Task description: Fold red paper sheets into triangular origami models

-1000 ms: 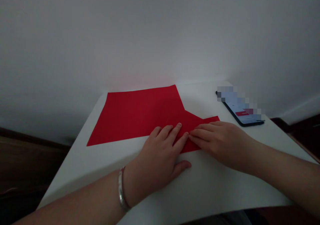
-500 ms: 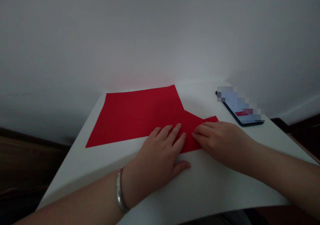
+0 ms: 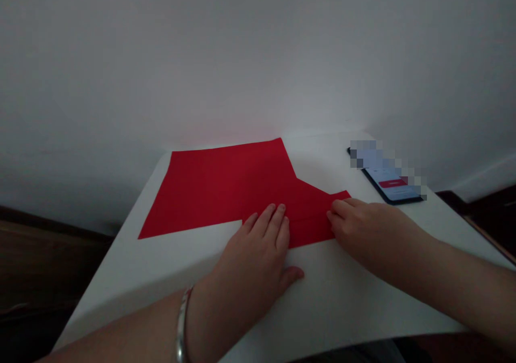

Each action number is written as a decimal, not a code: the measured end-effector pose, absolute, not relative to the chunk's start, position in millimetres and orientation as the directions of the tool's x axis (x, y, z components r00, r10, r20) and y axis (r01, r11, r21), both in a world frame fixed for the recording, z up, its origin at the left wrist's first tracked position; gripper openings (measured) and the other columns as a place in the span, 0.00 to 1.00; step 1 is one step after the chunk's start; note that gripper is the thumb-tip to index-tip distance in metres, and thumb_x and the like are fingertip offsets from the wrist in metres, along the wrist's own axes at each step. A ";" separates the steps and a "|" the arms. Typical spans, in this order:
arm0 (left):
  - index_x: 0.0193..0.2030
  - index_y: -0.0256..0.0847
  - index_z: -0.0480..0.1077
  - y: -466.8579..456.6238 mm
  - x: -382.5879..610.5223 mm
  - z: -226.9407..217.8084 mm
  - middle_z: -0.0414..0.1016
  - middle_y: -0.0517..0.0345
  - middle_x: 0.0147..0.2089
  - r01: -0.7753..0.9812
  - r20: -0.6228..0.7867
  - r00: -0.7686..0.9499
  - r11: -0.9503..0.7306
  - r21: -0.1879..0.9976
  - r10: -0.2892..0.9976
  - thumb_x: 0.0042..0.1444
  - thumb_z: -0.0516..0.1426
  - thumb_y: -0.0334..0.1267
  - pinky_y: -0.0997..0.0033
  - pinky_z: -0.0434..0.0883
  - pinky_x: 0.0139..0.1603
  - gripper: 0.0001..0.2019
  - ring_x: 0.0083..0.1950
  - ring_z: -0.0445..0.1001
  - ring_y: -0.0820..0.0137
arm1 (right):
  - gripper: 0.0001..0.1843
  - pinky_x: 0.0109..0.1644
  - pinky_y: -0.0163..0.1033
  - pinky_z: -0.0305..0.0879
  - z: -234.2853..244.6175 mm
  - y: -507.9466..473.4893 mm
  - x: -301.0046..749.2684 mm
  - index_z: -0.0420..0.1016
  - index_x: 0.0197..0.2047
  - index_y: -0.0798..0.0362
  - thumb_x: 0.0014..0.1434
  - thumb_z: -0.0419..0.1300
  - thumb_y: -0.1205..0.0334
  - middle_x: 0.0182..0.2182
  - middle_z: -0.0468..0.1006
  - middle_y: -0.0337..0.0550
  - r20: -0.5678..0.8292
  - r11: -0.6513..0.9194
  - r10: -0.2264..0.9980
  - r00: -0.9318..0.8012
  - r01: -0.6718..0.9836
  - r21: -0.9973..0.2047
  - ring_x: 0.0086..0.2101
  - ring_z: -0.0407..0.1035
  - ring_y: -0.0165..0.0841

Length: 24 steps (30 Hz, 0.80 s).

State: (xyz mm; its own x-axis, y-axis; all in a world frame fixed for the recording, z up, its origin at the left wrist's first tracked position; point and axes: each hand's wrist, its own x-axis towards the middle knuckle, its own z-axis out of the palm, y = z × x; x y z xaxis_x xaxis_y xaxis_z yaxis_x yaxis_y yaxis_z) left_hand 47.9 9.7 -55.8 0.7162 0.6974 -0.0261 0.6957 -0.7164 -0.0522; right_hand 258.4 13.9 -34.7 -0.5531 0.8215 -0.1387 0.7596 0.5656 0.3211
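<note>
Red paper (image 3: 209,185) lies flat on the white table. Its wide part is on the left, and a narrower section (image 3: 308,226) juts out to the front right. Whether this is one sheet or two overlapping pieces, I cannot tell. My left hand (image 3: 258,269) rests flat with fingers stretched out over the front edge of the narrower section, thumb off to the side on the table. A silver bangle circles that wrist. At the section's right end, my right hand (image 3: 360,226) is closed, its curled fingers pressed together on the paper and covering part of its edge.
A phone (image 3: 387,177) with a lit, partly pixelated screen lies at the table's back right. The white table (image 3: 363,304) stands against a pale wall (image 3: 242,56). Dark brown wood (image 3: 32,266) shows beyond the table's left side.
My right hand has slid slightly right along the paper toward its end. My left hand has drawn back a little to the left, with its fingers closer together. The paper has barely moved.
</note>
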 end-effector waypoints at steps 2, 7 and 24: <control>0.63 0.23 0.60 4.8 47.8 -57.3 0.55 0.30 0.66 0.724 -0.041 0.684 -0.684 -0.084 0.729 0.60 0.51 0.54 0.47 0.66 0.61 0.35 0.67 0.58 0.46 | 0.12 0.25 0.38 0.63 -34.5 13.3 259.2 0.78 0.32 0.56 0.50 0.57 0.79 0.33 0.78 0.52 -0.133 0.536 0.841 -0.524 0.778 0.327 0.30 0.72 0.38; 0.59 0.19 0.65 -3.5 48.7 -55.1 0.61 0.22 0.61 0.781 -0.065 0.591 -0.590 -0.202 0.804 0.58 0.51 0.56 0.42 0.66 0.58 0.37 0.63 0.62 0.40 | 0.15 0.24 0.39 0.63 -33.2 13.9 260.1 0.79 0.29 0.55 0.46 0.56 0.81 0.30 0.78 0.53 -0.189 0.534 0.845 -0.500 0.776 0.337 0.28 0.71 0.38; 0.47 0.24 0.77 -12.3 43.3 -56.6 0.76 0.25 0.45 0.791 0.049 0.481 -0.410 -0.454 0.875 0.52 0.52 0.64 0.43 0.74 0.37 0.38 0.44 0.77 0.40 | 0.17 0.23 0.39 0.57 -47.5 13.9 278.6 0.70 0.17 0.50 0.54 0.56 0.74 0.16 0.68 0.47 0.095 0.492 0.854 -0.511 0.854 0.168 0.20 0.63 0.33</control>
State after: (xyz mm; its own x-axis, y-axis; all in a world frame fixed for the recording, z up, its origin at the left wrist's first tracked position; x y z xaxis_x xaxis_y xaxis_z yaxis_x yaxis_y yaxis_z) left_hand 43.3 -12.3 -56.6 0.4808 0.8755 0.0485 0.7914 -0.4095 -0.4538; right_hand 278.6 13.9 -47.5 -0.5108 0.8544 0.0952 0.8543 0.4921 0.1676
